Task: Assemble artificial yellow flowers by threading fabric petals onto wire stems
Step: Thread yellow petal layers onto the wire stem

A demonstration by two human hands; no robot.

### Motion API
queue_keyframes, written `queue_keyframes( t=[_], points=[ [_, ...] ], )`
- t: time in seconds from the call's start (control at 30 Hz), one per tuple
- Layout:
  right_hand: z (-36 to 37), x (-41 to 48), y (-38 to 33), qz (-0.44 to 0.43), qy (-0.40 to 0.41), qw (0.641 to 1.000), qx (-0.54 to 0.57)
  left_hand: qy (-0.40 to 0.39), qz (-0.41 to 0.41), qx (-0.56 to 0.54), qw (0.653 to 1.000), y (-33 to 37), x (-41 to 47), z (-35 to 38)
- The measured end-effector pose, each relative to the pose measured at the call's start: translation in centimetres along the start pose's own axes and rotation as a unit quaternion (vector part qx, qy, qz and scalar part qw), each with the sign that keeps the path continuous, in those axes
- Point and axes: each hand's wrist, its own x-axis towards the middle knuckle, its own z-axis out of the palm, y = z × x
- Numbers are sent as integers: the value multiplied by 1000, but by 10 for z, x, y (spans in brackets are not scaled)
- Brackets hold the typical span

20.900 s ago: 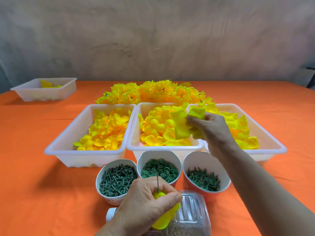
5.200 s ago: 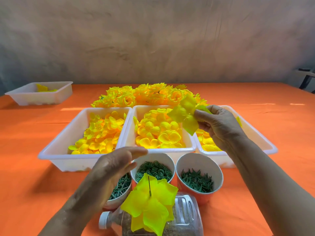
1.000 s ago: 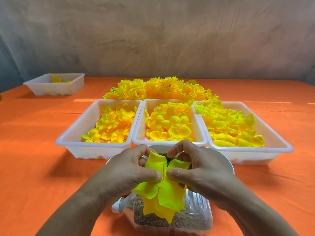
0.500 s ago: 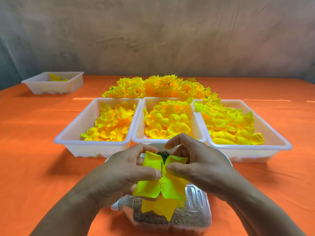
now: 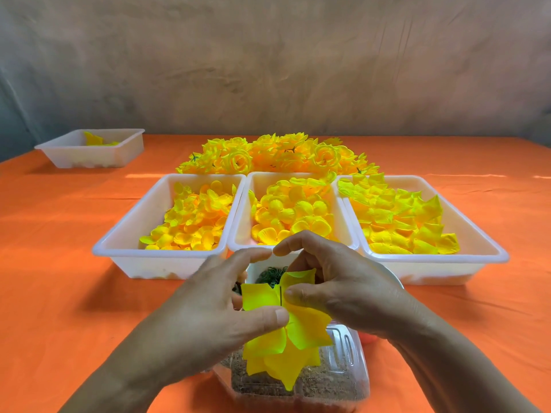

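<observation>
A half-built yellow flower point(image 5: 286, 344) of layered fabric petals sits on a thin dark wire stem point(image 5: 281, 295) that pokes up through its middle. The stem stands over a clear plastic bottle point(image 5: 337, 380) lying on its side with sand in it. My left hand point(image 5: 214, 317) pinches the petals from the left, thumb on top beside the wire. My right hand point(image 5: 343, 290) pinches them from the right, thumb against the wire. Both hands hide the lower part of the stem.
Three white trays of loose yellow petals stand side by side: left point(image 5: 125, 248), middle point(image 5: 238, 234), right point(image 5: 483, 254). Finished flowers point(image 5: 274, 156) are heaped behind them. White cups of green parts point(image 5: 268, 274) sit behind my hands. A small tray point(image 5: 89, 156) is far left on the orange cloth point(image 5: 59, 278).
Both hands keep pinching the petals at the wire, as in the last second. About five seconds ago my right hand held a loose petal piece above the trays; it now sits on the stem.
</observation>
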Motion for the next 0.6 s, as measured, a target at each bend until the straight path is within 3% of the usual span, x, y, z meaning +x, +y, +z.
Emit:
queue_keyframes(
  t=[0.2,0.3,0.6],
  points=[
    [-2,-1,0,8,-11,1000,24,126,137,57,981,1,1,3],
    [-2,-3,0,6,-3,1000,10,101,159,99,977,4,3,8],
    [-8,-5,7,8,3,1000,16,43,112,49,992,-8,14,20]
  ],
)
